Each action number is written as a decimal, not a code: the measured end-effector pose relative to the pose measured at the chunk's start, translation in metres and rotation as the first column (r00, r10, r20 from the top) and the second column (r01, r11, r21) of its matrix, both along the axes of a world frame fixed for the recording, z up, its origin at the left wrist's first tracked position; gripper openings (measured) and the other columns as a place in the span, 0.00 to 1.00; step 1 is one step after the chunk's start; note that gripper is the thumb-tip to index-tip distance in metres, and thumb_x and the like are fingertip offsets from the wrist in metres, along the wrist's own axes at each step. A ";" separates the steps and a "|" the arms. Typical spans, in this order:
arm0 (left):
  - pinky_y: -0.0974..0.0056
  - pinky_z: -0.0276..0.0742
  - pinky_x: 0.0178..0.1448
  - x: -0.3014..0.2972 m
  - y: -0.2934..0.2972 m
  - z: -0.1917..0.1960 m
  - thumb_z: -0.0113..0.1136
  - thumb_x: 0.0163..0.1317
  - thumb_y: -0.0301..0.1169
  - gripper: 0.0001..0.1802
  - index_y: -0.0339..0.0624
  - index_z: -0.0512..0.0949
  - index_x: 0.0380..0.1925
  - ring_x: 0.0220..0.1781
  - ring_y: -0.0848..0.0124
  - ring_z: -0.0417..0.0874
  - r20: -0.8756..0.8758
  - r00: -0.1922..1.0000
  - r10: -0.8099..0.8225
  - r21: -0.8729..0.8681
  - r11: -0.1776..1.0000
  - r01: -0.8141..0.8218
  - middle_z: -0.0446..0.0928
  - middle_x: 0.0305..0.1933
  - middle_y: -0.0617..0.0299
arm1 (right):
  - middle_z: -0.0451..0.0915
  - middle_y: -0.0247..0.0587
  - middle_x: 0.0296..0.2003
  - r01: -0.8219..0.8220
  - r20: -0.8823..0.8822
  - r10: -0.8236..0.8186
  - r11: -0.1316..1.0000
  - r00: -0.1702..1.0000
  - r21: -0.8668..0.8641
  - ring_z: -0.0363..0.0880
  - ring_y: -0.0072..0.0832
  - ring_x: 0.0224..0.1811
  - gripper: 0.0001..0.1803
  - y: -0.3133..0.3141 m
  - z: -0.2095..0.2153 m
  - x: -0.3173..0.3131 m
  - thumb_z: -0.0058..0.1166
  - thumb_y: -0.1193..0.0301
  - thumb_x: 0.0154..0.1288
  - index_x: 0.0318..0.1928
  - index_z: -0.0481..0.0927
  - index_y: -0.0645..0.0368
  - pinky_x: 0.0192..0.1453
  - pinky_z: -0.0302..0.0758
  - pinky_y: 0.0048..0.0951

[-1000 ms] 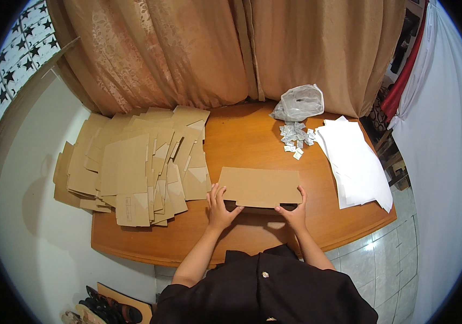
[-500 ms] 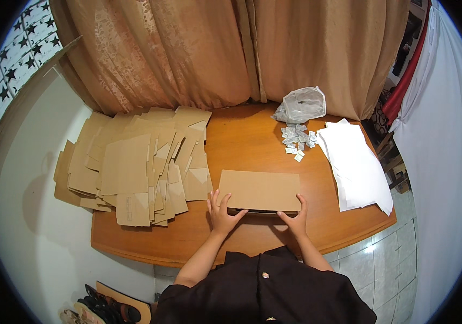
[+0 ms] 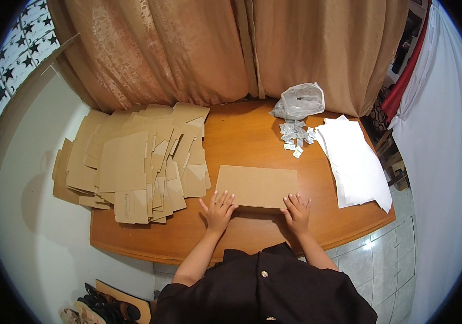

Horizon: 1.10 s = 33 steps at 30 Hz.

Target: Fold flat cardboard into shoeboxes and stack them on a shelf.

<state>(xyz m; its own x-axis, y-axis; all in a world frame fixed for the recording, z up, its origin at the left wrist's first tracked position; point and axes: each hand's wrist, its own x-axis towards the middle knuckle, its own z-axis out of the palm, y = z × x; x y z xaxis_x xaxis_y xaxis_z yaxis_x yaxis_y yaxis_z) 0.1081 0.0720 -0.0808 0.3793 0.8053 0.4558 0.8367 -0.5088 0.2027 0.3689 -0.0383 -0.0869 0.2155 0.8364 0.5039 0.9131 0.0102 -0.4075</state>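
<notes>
A brown cardboard box lies on the wooden table in front of me, its broad flat top facing up and its lid down along the near edge. My left hand rests at the box's near left corner, fingers spread over the edge. At the near right corner lies my right hand, also with its fingers apart and their tips on the cardboard. Neither hand is wrapped round anything. The box's inside is hidden.
Flattened cardboard boxes are heaped on the table's left side. Small sachets lie by a clear plastic bag at the back. White paper sheets cover the right side of the wooden table. Curtains hang behind.
The dark gap along the box's near edge has closed. Both hands have gone from gripping the front corners with thumbs inward to lying spread on them.
</notes>
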 end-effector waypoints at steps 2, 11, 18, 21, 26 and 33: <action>0.34 0.44 0.65 0.000 0.003 0.003 0.57 0.57 0.46 0.19 0.63 0.78 0.49 0.65 0.61 0.64 0.100 0.991 -0.086 0.005 0.996 0.086 0.73 0.57 0.70 | 0.75 0.44 0.54 -0.034 -0.042 0.033 0.999 0.999 -0.024 0.67 0.40 0.61 0.19 0.001 0.002 0.009 0.57 0.60 0.58 0.50 0.79 0.49 0.66 0.46 0.59; 0.37 0.47 0.65 0.006 -0.003 0.007 0.58 0.58 0.43 0.16 0.65 0.79 0.47 0.63 0.59 0.65 0.183 0.983 -0.018 -0.086 0.996 0.034 0.72 0.57 0.65 | 0.80 0.47 0.41 0.016 -0.351 -0.005 0.999 0.937 0.028 0.76 0.42 0.49 0.18 0.096 0.037 0.046 0.59 0.65 0.54 0.44 0.80 0.60 0.62 0.62 0.38; 0.50 0.44 0.71 0.009 -0.058 0.000 0.50 0.64 0.40 0.24 0.56 0.68 0.60 0.68 0.48 0.55 0.444 0.862 0.244 -0.326 0.940 -0.098 0.53 0.68 0.44 | 0.81 0.43 0.41 -0.299 -0.825 -0.030 0.924 0.565 -0.239 0.78 0.29 0.42 0.19 0.037 0.023 0.021 0.58 0.64 0.57 0.46 0.79 0.64 0.48 0.73 0.28; 0.53 0.41 0.73 0.008 -0.081 -0.029 0.44 0.67 0.42 0.35 0.46 0.43 0.69 0.73 0.45 0.42 0.660 0.704 0.261 -0.500 0.852 0.153 0.38 0.71 0.40 | 0.78 0.39 0.46 -0.434 -0.951 0.005 0.890 0.311 -0.137 0.75 0.24 0.46 0.20 -0.006 -0.001 0.008 0.51 0.67 0.65 0.53 0.74 0.66 0.53 0.70 0.25; 0.57 0.38 0.73 -0.004 -0.127 -0.044 0.39 0.69 0.44 0.44 0.38 0.19 0.65 0.74 0.55 0.34 0.777 0.597 0.200 -0.574 0.615 0.540 0.28 0.73 0.44 | 0.77 0.38 0.48 -0.527 -0.963 -0.194 0.808 0.185 -0.264 0.73 0.24 0.50 0.23 -0.059 0.040 -0.037 0.49 0.67 0.66 0.58 0.70 0.66 0.57 0.67 0.25; 0.61 0.38 0.72 -0.074 -0.188 0.009 0.43 0.69 0.39 0.50 0.46 0.09 0.60 0.74 0.62 0.36 0.857 0.407 0.316 -0.515 0.547 0.660 0.26 0.72 0.48 | 0.63 0.43 0.64 -0.731 -0.998 -0.046 0.680 0.047 -0.066 0.60 0.27 0.65 0.33 -0.080 0.040 -0.082 0.52 0.70 0.59 0.64 0.61 0.65 0.68 0.54 0.28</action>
